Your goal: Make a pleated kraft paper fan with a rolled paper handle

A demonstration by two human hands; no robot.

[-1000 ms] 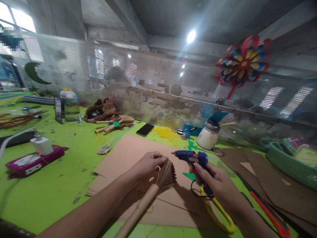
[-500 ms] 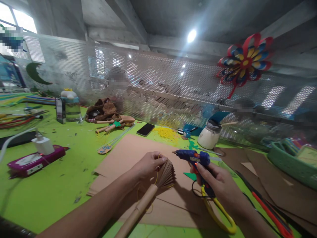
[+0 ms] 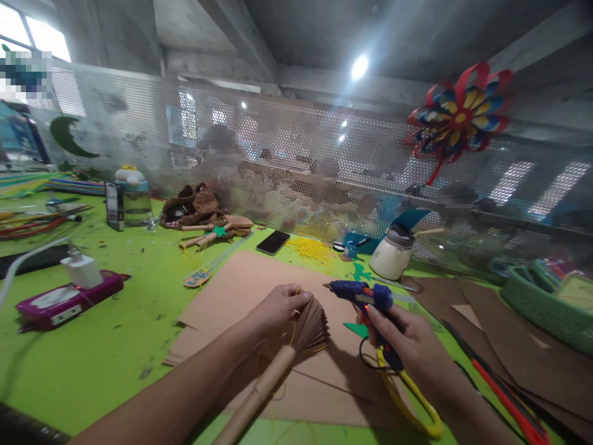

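Observation:
My left hand (image 3: 285, 306) pinches the upper edge of a pleated brown paper fan (image 3: 311, 327), whose gathered end meets a rolled paper tube (image 3: 266, 380) slanting down to the bottom edge. A thin yellow string (image 3: 293, 330) hangs by those fingers. My right hand (image 3: 401, 330) is wrapped round the handle of a blue hot glue gun (image 3: 361, 293), its red light lit. The nozzle points left, a little apart from the fan. Below the right hand lie yellow-handled scissors (image 3: 417, 402), partly hidden. Brown paper sheets (image 3: 250, 278) lie under both hands.
On the green table stand a purple power strip (image 3: 69, 303) at left, a phone (image 3: 273, 242), yellow shreds (image 3: 310, 249) and a white jar (image 3: 391, 256) behind. At right are a red-handled tool (image 3: 503, 389) and a green basket (image 3: 546, 309). A perforated metal screen (image 3: 287, 148) closes the back.
The glue gun has shifted very slightly to the right, with the view moving a little too. My left hand keeps the same hold on the fan.

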